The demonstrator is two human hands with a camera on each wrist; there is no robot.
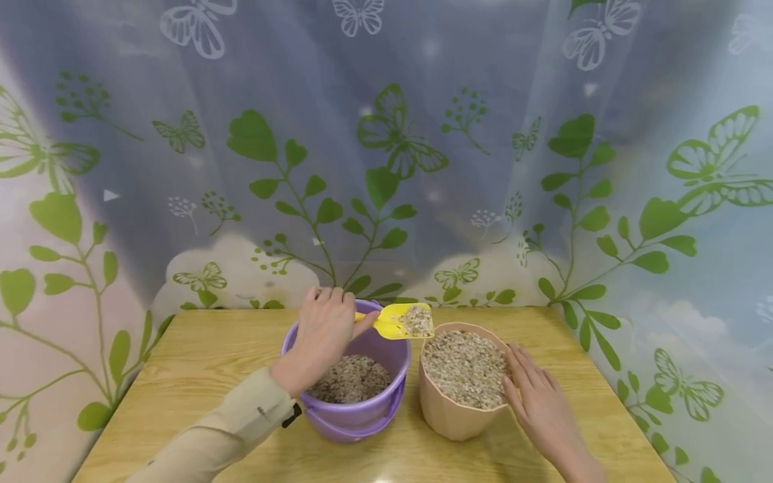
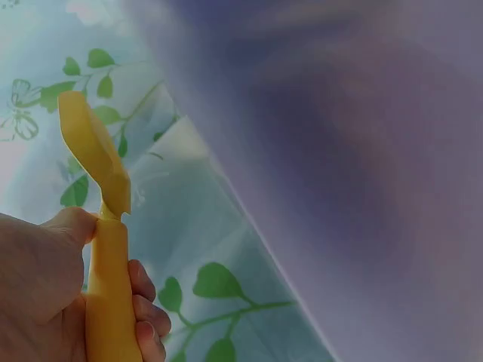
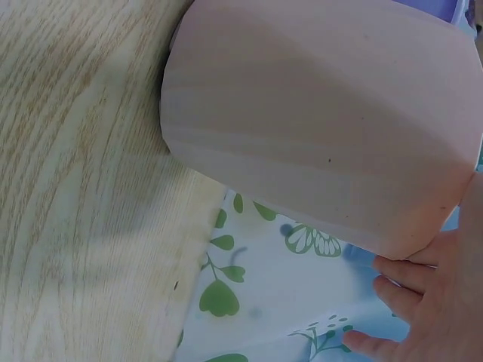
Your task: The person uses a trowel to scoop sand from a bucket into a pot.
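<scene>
My left hand (image 1: 326,322) grips the handle of a yellow toy shovel (image 1: 391,320), fingers wrapped round it in the left wrist view. Pale gravel lies on the shovel's blade, which is level above the gap between two containers, its tip by the pot's rim. Below this hand stands a purple bucket (image 1: 356,419), partly filled with gravel (image 1: 350,380). To its right is a peach-coloured pot (image 1: 449,417), filled with gravel (image 1: 465,369) close to the rim. My right hand (image 1: 546,402) rests against the pot's right side, fingers extended along the rim.
Both containers stand on a wooden table (image 1: 211,376). Behind it and at both sides hangs a curtain (image 1: 471,221) printed with green leaves and butterflies. The bucket's purple handle (image 1: 362,429) hangs down at its front.
</scene>
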